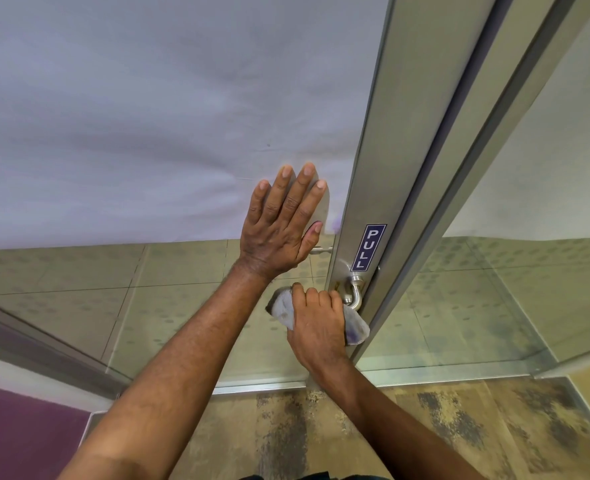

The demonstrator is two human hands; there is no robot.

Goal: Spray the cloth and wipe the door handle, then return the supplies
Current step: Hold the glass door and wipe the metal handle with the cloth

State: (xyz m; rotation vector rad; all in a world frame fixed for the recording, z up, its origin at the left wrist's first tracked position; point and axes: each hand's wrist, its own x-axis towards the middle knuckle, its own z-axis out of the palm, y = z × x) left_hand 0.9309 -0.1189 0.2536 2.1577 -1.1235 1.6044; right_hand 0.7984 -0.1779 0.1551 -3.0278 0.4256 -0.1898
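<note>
Cloth point(356, 327), small and grey-white, bunched under the right hand point(318, 323) and pressed against the lever of the metal door handle point(354, 292). Soft and limp, likely damp; best gripped in a wad with the fingers curled over, as here, so loose ends don't slip off the smooth, rigid lever. Left hand point(281, 226) open and flat on the frosted glass door point(148, 133), just above and beside the right, apparently steadying. Spray bottle nowhere in sight.
</note>
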